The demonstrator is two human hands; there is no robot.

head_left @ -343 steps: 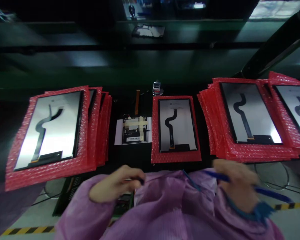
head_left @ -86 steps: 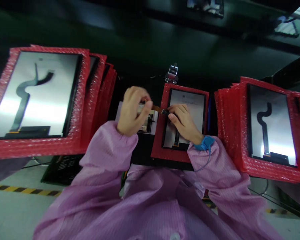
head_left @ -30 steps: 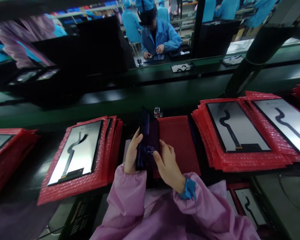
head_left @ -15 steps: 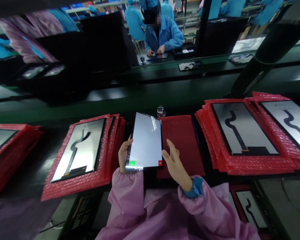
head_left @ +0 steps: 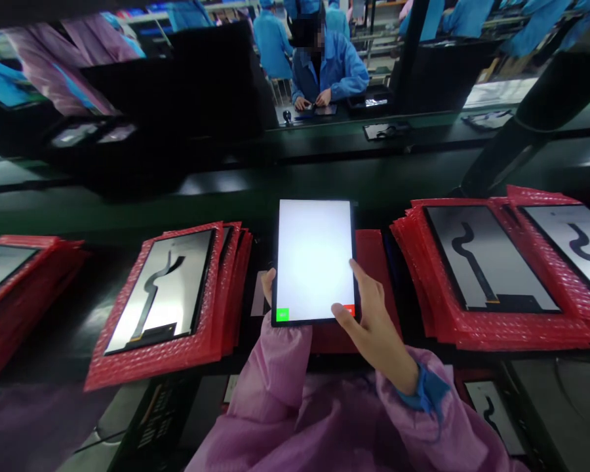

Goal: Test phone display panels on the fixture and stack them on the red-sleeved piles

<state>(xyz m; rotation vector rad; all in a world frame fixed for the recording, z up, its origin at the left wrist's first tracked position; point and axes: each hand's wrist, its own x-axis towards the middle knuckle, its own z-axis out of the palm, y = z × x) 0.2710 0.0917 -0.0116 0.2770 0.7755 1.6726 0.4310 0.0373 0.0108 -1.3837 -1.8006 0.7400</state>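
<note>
My left hand (head_left: 269,283) grips a lit display panel (head_left: 314,252) by its left edge, with the thumb in front and the other fingers hidden behind it. The panel's screen is plain white, with a green box at its lower left and a red box at its lower right. My right hand (head_left: 376,321) is over the panel's lower right, fingers apart. Its thumb lies at the red box and partly covers it, while its index fingertip meets the right edge. Beneath the panel a dark red mat (head_left: 374,262) shows in part.
Red bubble-wrap sleeves (head_left: 226,288) are stacked on the left with a display panel (head_left: 164,288) on top. More sleeves (head_left: 417,275) and panels (head_left: 486,259) lie on the right. Across the bench a person in blue (head_left: 332,65) works. A dark post (head_left: 516,131) rises at right.
The panel has moved up and to the right and turned to face me more squarely, its white now brighter. My right hand has come onto its lower right corner.
</note>
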